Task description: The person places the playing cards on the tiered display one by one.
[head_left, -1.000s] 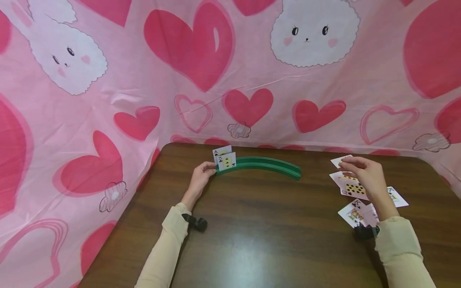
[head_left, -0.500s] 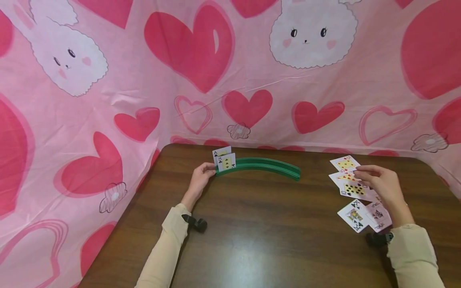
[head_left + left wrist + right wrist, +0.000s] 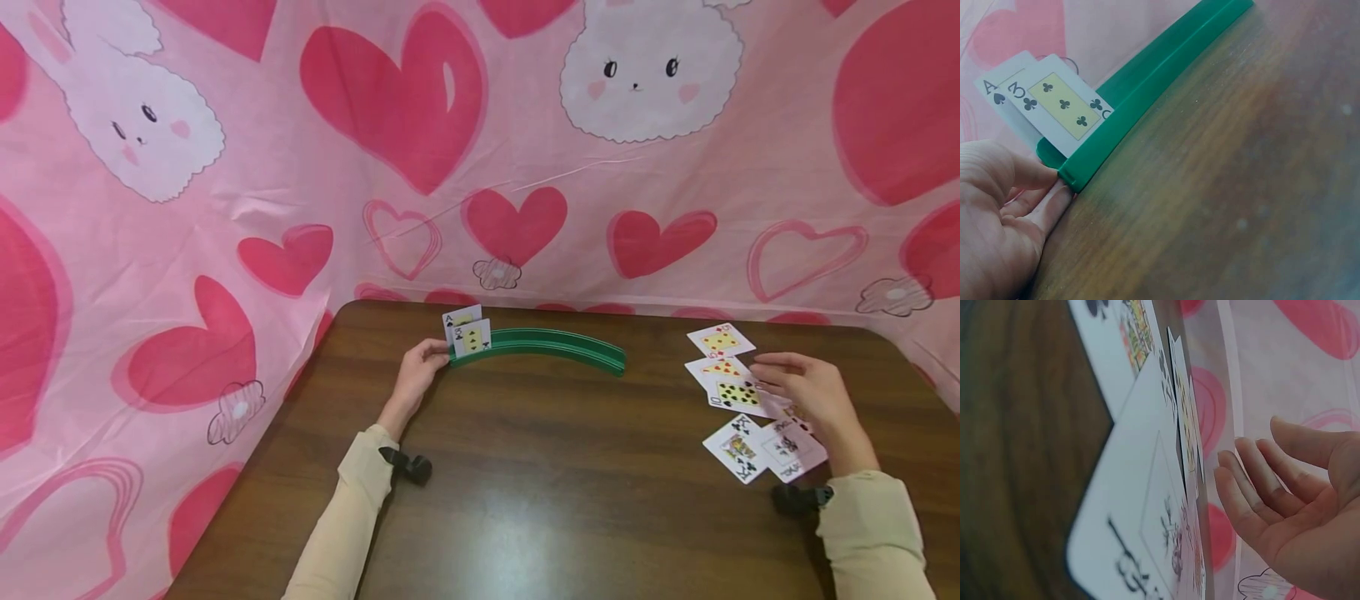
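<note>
My left hand (image 3: 414, 377) pinches the left end of a curved green card holder (image 3: 558, 340) between thumb and fingers. Two playing cards stand in that end: the three of clubs (image 3: 1064, 105) in front, the ace of spades (image 3: 999, 99) behind it, partly covered. At the right, my right hand (image 3: 813, 396) hovers over loose face-up cards, fingers relaxed and holding nothing. Under and beside it lie a five of diamonds (image 3: 722, 341), a card with red hearts (image 3: 718, 368), a ten of spades (image 3: 737, 394), a king of clubs (image 3: 738, 448) and a joker (image 3: 792, 451). A further picture card is partly hidden.
Brown wood table (image 3: 555, 475) lies between the holder and the loose cards. A pink cloth (image 3: 585, 225) with hearts and rabbit faces hangs along the table's back and left side. Each wrist wears a small black camera (image 3: 408, 465).
My right hand has drawn back to the right and toward me, uncovering the five of diamonds and the joker. The left hand and the holder keep their place.
</note>
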The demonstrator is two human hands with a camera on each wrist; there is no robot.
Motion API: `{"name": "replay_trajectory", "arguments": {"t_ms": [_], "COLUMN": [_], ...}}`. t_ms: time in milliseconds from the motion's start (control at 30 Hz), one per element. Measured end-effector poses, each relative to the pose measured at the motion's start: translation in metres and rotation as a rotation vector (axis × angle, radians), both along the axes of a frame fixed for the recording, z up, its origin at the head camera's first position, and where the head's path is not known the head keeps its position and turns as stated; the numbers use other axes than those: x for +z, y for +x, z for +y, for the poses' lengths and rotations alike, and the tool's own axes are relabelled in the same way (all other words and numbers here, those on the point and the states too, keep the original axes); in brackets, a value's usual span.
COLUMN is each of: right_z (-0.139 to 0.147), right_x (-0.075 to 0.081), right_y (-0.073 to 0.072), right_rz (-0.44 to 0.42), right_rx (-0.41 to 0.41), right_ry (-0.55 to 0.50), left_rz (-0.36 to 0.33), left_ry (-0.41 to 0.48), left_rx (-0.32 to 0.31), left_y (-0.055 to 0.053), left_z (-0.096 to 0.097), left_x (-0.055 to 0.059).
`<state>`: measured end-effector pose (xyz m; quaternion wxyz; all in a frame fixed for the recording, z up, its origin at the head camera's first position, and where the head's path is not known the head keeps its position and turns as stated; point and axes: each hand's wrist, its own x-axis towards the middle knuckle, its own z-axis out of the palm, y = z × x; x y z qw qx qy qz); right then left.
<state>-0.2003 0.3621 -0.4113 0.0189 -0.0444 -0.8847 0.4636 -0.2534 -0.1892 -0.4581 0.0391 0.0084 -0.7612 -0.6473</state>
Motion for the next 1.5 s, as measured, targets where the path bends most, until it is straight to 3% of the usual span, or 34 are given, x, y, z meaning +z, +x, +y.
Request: {"name": "replay_trajectory", "arguments": {"t_ms": [67, 300, 433, 567, 700, 1067, 1300, 1500], "right_z": [0.002, 0.005, 0.007, 0.009, 0.01, 0.005, 0.004, 0.002], "right_x": [-0.001, -0.004, -0.007, -0.011, -0.014, -0.015, -0.014, -0.014], "right_y": [0.0, 0.001, 0.001, -0.001, -0.003, -0.009, -0.011, -0.007], "right_rz": [-0.016, -0.127, -0.118, -0.046, 0.0, -0.054, -0.069, -0.014], "right_rx": [-0.009, -0.032, -0.034, -0.014, 0.056, 0.215, 0.204, 0.142], "right_ry": [0.017, 0.023, 0.045, 0.164, 0.259, 0.383, 0.437, 0.435], "left_rz": [-0.003, -0.026, -0.026, -0.024, -0.034, -0.015, -0.017, -0.017], "left_ry": [0.01, -0.005, -0.009, -0.001, 0.02, 0.003, -0.01, -0.005], "left_rx": [-0.005, -0.024, -0.024, -0.025, -0.023, -0.002, 0.003, 0.0], "left_y": [0.0, 0.016, 0.015, 0.01, 0.002, -0.001, -0.001, -0.001], "left_z": [0.0, 0.005, 0.005, 0.004, 0.001, 0.0, -0.001, 0.0], "left_x": [0.0, 0.022, 0.023, 0.019, 0.01, 0.0, 0.0, -0.002]}}
